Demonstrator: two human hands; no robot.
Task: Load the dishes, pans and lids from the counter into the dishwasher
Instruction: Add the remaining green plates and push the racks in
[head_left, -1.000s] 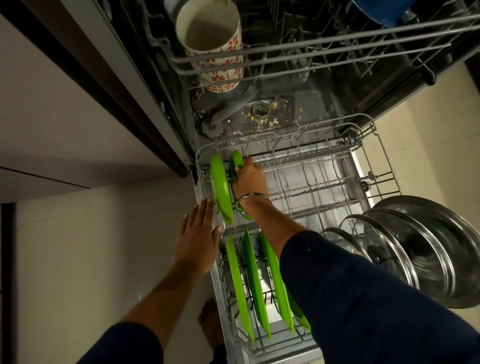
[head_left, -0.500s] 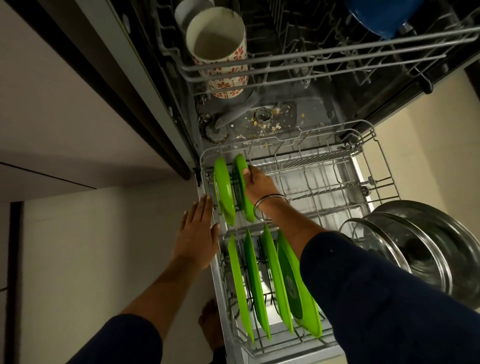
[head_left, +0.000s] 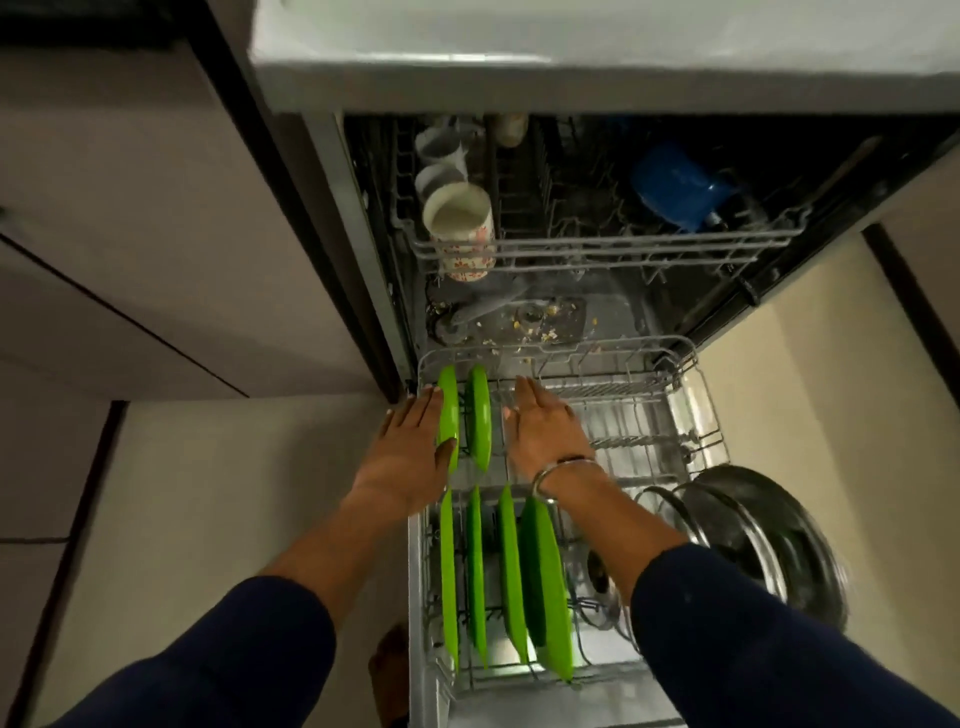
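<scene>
The right hand (head_left: 545, 428) has let go of the second small green plastic plate (head_left: 478, 415), fingers now straight; the left hand (head_left: 410, 447), fingers flat together, touches the first green plate (head_left: 448, 410).

No legible text, label, brand, number or sign anywhere in view.

I see glossy, smooth bright-green plastic plates (head_left: 480, 421) standing in a grey coated-wire lower dishwasher rack (head_left: 649, 410). My right wrist wears a thin shiny metal bangle (head_left: 563, 467). The round steel lids (head_left: 769, 540) look polished and reflective. Up in the upper wire rack (head_left: 597, 249), a floral-printed ceramic mug (head_left: 460, 228) looks glazed; the blue pot (head_left: 675, 187) seems glossy.
</scene>
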